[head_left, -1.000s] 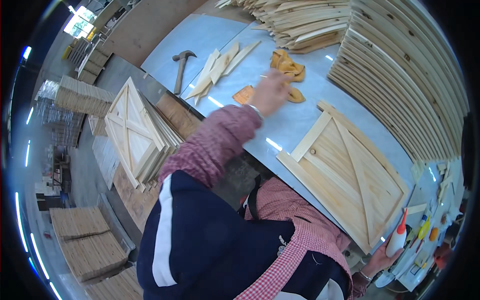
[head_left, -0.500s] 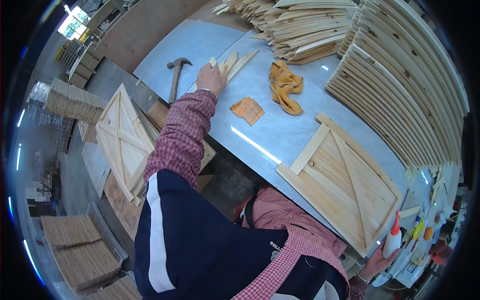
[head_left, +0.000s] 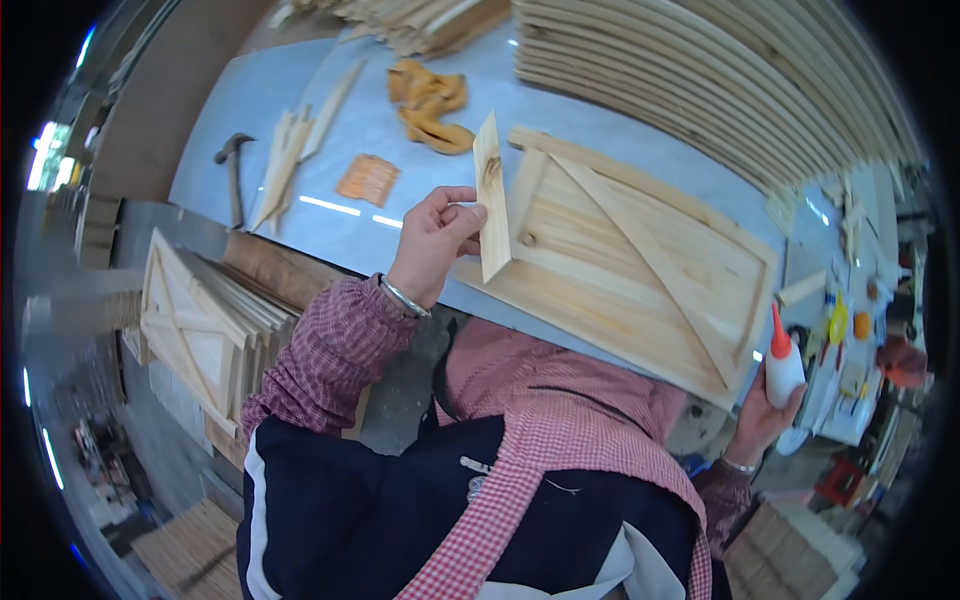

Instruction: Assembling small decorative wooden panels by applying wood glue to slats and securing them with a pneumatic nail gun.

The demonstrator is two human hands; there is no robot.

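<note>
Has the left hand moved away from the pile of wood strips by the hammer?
Yes. The left hand now holds a wood strip beside the wooden panel, away from the hammer.

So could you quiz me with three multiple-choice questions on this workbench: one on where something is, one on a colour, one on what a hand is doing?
1. Where does the hammer lie?
A. on the table's far left
B. on the panel
C. in the right hand

2. What colour is the glue bottle's cap?
A. blue
B. red
C. green

3. What is the left hand doing?
A. resting flat on the table
B. gripping the hammer
C. holding a slat on edge over the panel

Answers: 1 A, it lies beside the loose strips on the left. 2 B, a red tip tops the white bottle in the right hand. 3 C, fingers pinch the slat.
</note>
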